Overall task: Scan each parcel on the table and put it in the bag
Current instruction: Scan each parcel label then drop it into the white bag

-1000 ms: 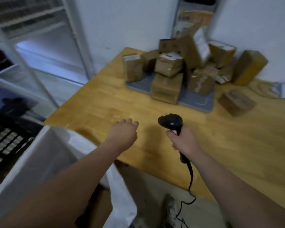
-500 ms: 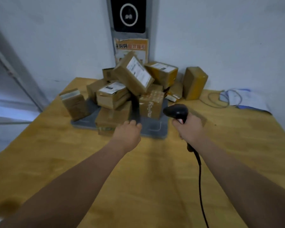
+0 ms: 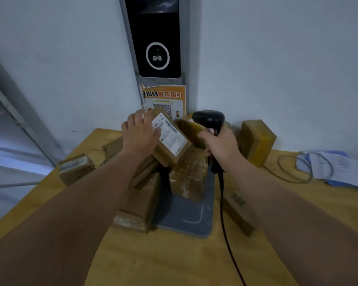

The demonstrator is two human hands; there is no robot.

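Observation:
A heap of brown cardboard parcels lies on a grey mat (image 3: 186, 215) at the back of the wooden table (image 3: 174, 261). The top parcel (image 3: 174, 141) is tilted and shows a white label. My left hand (image 3: 140, 135) grips its upper left end, thumb on the label. To its right, my right hand (image 3: 221, 145) holds a black corded scanner (image 3: 208, 118), head just right of that parcel. Other parcels: one upright at far right (image 3: 256, 139), one at the left (image 3: 74, 168), one at the front (image 3: 139, 205). The bag is out of view.
A black wall device (image 3: 155, 38) with an orange QR poster (image 3: 163, 98) below it stands behind the heap. Papers (image 3: 339, 168) and a looped cable (image 3: 287, 172) lie at the table's right. A flat parcel (image 3: 236, 205) lies under my right forearm.
The view swung from the white bag at lower left to the heap. Both hands reached forward; my left hand came onto the labelled top parcel, and the scanner rose beside it.

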